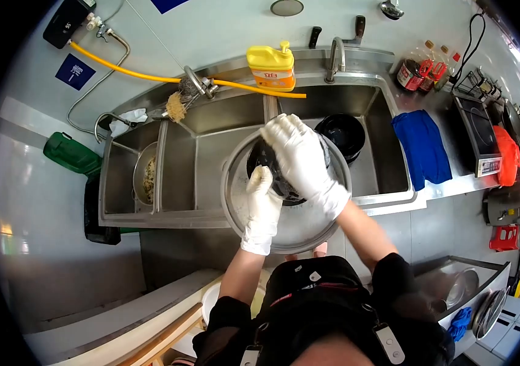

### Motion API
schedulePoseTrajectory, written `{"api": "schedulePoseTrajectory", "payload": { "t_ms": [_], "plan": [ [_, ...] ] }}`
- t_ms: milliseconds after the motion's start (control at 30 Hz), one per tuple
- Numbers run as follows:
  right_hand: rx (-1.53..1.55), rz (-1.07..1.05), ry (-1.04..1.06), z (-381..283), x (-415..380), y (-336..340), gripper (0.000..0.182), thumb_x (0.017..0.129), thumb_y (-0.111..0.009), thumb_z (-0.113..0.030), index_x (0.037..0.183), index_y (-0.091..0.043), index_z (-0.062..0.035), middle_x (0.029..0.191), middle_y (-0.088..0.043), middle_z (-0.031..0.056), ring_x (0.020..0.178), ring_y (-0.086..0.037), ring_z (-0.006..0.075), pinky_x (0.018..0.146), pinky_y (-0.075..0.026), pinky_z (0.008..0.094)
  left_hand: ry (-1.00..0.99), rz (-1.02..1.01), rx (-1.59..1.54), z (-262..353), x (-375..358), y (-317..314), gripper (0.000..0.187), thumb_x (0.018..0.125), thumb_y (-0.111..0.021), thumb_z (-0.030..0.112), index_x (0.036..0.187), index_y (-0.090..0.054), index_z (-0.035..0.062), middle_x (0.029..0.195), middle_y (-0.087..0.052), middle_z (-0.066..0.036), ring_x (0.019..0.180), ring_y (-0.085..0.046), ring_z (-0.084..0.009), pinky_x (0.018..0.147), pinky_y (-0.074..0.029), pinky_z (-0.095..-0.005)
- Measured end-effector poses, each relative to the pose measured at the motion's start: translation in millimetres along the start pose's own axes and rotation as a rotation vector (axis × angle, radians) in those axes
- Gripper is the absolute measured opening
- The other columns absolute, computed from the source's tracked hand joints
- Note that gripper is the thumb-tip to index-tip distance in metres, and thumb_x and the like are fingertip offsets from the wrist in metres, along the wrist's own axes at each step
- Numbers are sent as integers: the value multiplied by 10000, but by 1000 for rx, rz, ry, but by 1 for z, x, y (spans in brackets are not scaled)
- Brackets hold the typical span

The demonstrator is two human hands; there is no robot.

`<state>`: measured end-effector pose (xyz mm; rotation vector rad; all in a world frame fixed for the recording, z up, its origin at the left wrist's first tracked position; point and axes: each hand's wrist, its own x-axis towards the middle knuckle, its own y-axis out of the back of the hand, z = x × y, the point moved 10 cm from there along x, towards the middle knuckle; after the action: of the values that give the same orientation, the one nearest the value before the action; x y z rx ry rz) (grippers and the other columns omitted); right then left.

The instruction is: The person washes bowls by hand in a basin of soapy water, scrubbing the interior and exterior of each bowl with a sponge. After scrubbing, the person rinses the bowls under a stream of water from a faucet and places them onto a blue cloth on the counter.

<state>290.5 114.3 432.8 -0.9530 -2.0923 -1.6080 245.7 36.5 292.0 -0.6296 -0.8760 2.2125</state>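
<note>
Round steel basin (284, 235), black bowl (275, 177) inside

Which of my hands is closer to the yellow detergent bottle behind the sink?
Right. Your right hand lies over the dark bowl, just below the yellow detergent bottle; your left hand holds the bowl's nearer edge, farther away.

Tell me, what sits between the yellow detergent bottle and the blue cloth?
In the head view, the faucet rises between the yellow detergent bottle and the blue cloth.

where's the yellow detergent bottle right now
In the head view, the yellow plastic detergent bottle stands on the steel sink's back ledge, just left of the curved metal faucet, with the yellow hose running past it.
</note>
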Motion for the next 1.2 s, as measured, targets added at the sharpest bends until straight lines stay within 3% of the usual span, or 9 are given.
{"api": "schedulePoseTrajectory", "payload": {
  "t_ms": [100, 267, 767, 800, 867, 933, 1000, 1133, 1200],
  "plan": [
    [808, 173, -412, 58, -9, 14, 310, 832, -583, 3, 1141, -563, 8, 1094, -631, 162, 995, -597, 333, 905, -467, 357, -87, 32, 100, 12, 7, 17, 362, 968, -481, 203, 1287, -500, 31, 1282, -541, -87, 1183, -509, -233, 1012, -417, -420],
    [145, 59, -7, 39, -35, 35, 270, 705, -627, 44, 966, -633, -26, 1049, -605, 124, 935, -572, 297, 820, -472, 361, -90, 67, -86, 45, 5, 13, 311, 955, -514, 214, 1193, -560, 19, 1219, -581, -97, 1122, -549, -233, 984, -439, -406],
    [228, 176, -372, 69, -61, 37, 122, 766, -627, -18, 885, -655, -20, 895, -631, 130, 807, -586, 306, 713, -487, 346, -156, 148, 246, 41, 4, -5, 318, 971, -494, 197, 1185, -558, -29, 1145, -614, -106, 1019, -587, -189, 917, -463, -315],
    [418, 116, -504, 80, -67, 32, 89, 822, -651, -89, 837, -657, -2, 793, -635, 115, 690, -601, 227, 639, -482, 302, -184, 155, 391, 40, 3, -11, 313, 969, -501, 194, 1183, -560, -27, 1127, -619, -98, 995, -588, -176, 900, -463, -308],
    [998, -90, -1114, 95, -104, 13, 208, 884, -639, -185, 825, -648, 15, 746, -620, 66, 632, -568, 122, 598, -458, 257, -284, 63, 385, 29, 9, -27, 265, 952, -538, 173, 1117, -593, -26, 1010, -644, -96, 907, -592, -148, 828, -469, -282],
    [1323, 201, -1124, 117, -114, 14, 370, 942, -558, -351, 880, -616, 9, 759, -607, 31, 659, -553, 89, 629, -468, 245, -555, -4, 1168, 39, -4, -75, 197, 923, -579, 127, 1034, -616, -31, 887, -650, -94, 805, -600, -147, 736, -476, -269],
    [1430, 202, -1164, 136, -125, 25, 450, 948, -513, -431, 902, -597, 9, 759, -606, 44, 675, -571, 113, 655, -480, 252, -681, -280, 1206, 18, 1, -117, 90, 829, -621, 3, 912, -618, -32, 779, -633, -136, 688, -623, -261, 640, -490, -321],
    [1393, 91, -1257, 193, -159, 15, 536, 900, -546, -513, 877, -582, 22, 772, -632, 149, 628, -614, 192, 594, -479, 277, -1101, -867, 1358, -34, -10, -197, 213, 724, -685, 25, 930, -633, 31, 882, -670, -121, 765, -647, -303, 700, -530, -359],
    [1295, 245, -1439, 204, -152, 40, 389, 887, -596, -339, 866, -594, 50, 726, -619, 145, 564, -598, 195, 502, -456, 284, -1163, -917, 1607, -61, 1, -207, 274, 751, -682, 139, 1005, -637, 45, 1050, -647, -118, 1011, -600, -290, 920, -454, -438]
  ]
}}
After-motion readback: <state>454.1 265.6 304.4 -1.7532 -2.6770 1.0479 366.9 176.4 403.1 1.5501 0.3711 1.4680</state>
